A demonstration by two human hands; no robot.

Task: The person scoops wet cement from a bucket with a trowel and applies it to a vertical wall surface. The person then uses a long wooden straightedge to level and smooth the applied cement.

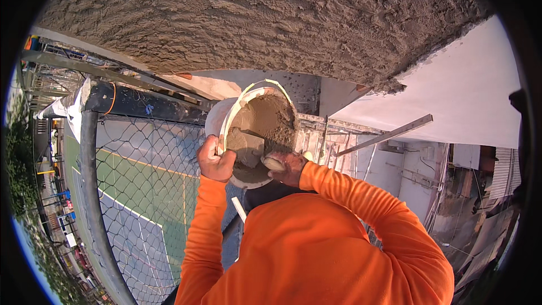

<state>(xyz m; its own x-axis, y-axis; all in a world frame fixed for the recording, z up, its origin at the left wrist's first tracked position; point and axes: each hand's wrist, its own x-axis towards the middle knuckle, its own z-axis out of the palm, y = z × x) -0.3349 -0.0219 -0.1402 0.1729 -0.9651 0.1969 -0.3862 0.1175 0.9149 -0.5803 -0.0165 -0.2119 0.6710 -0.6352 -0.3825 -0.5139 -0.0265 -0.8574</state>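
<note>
A white bucket [221, 123] of wet grey mortar [271, 118] is in front of me, below the plastered surface. My left hand [216, 158] grips the bucket's rim on the left side. My right hand [285, 169] is closed on the handle of a trowel [248, 147], whose flat blade lies in the mortar inside the bucket, coated grey. Orange sleeves cover both my forearms.
Rough wet plaster [259, 17] spans the top, beside a smooth white wall [451, 79]. A black-framed net fence [89, 152] stands left, with a green and blue court [135, 237] beyond. A long straight bar [389, 134] and scaffolding [333, 141] are at right.
</note>
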